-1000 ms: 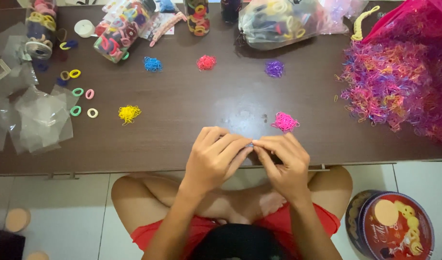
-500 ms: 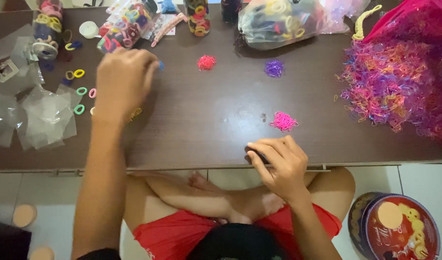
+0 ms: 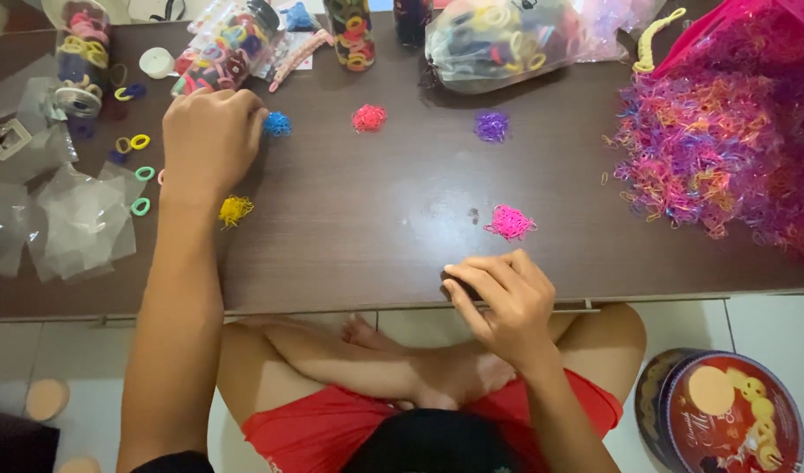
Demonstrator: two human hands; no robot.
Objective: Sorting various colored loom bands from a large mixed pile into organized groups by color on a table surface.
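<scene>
**Blue bands at the fingertips, something dark hidden in the other hand**

Blue little heap of rubber bands sits right at the tips of the left hand, just touching or a hair apart; hard to say which. The fingers curl downward, together, and the back of the hand hides whether anything is pinched beneath.

Over at the table edge, the right hand is curled with fingers bunched on something small and dark; only a sliver shows, so what it is stays unclear. A pink heap of bands lies near it, apart from the knuckles. A yellow heap rests beside the left wrist. The big tangle of bands is cut off at the right border.
</scene>
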